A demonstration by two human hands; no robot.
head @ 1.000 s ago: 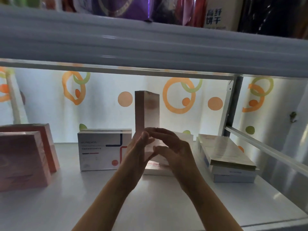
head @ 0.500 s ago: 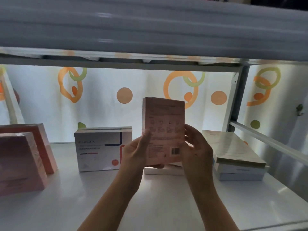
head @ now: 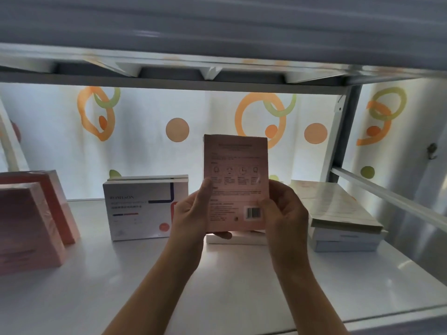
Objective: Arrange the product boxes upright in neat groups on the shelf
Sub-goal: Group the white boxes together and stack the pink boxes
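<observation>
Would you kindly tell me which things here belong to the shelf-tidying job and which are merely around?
Job:
- pink box, held in left hand and right hand
- white box
- standing pink boxes
- flat stack

Around:
- patterned backdrop
- wall hook

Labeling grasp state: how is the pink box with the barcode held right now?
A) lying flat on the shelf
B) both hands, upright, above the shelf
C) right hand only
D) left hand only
B: the left hand and right hand grip opposite edges of the upright pink box, lifted off the shelf.
</observation>
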